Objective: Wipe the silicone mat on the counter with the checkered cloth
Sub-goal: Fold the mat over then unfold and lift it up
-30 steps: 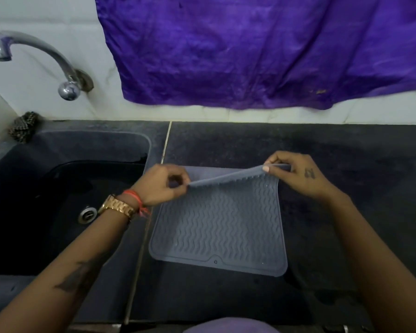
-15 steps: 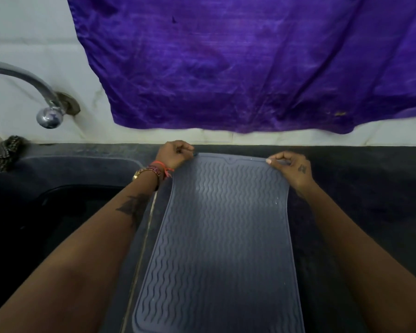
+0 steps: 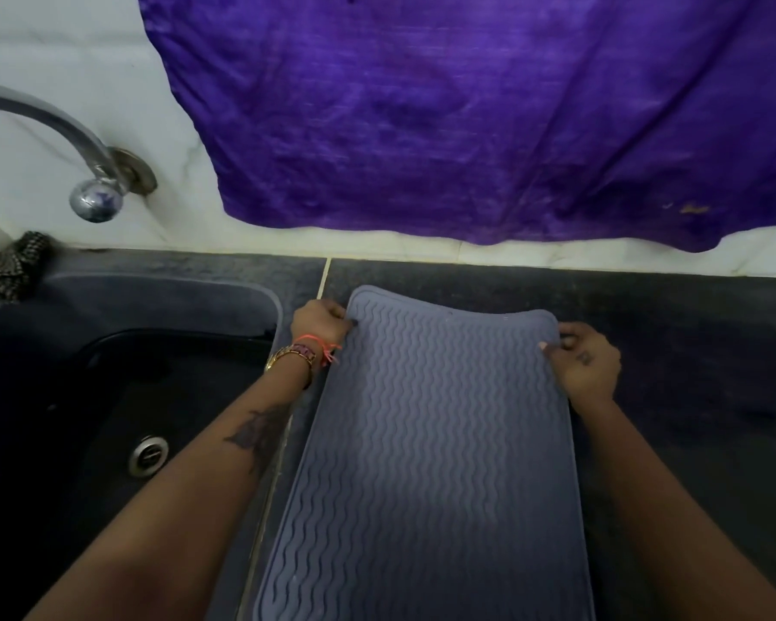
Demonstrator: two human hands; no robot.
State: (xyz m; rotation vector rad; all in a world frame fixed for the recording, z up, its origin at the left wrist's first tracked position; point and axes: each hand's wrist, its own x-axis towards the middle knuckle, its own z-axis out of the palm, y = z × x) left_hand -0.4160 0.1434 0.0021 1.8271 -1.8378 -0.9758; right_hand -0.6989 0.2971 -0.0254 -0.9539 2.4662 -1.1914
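Both hands pinch the mat's far corners, left hand and right hand wide apart, likely to flatten it on the table; the cloth sits far left.

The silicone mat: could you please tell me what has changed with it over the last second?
The silicone mat, folded in half a second ago, has been unfolded away from the person and now lies spread out on the counter. The left hand and right hand still pinch its far corners. The checkered cloth stays by the sink.
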